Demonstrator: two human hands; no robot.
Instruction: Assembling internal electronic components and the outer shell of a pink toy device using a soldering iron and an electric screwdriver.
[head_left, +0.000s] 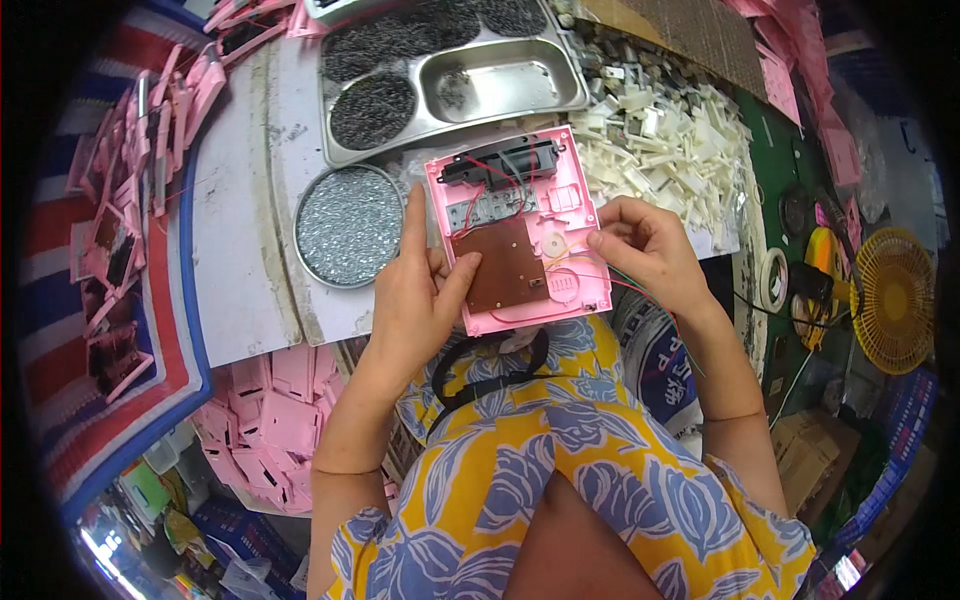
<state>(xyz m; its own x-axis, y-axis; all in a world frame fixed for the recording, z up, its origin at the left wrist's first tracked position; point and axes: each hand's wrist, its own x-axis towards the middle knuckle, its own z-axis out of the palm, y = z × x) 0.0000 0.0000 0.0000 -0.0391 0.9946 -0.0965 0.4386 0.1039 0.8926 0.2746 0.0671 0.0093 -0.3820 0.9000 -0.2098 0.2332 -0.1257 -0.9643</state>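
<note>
Pink case: in both your hands, over the near edge of the white worktop; pink case is open side up, slightly turned, near your lap.
Left hand: left hand grips the case's left side; wrist comes up from lower left.
Left fingers: index straight, pointing away from you along the edge; thumb lying on the brown board; the rest curled, partly hidden behind the case.
Right hand: right hand is at the case's right edge, elbow out, palm turned inward.
Right fingers: bent, thumb and index tips close together near the thin wires; can't tell if you're pinching wire or the rim.
Inside case: black box on the far side, grey plate below it, white disc right of the board.
Round tin: just left of your left hand, round tin full of small silver pieces.
Steel tray: beyond the case, steel tray with dark small parts.
White parts: white parts heaped beyond your right hand.
</note>
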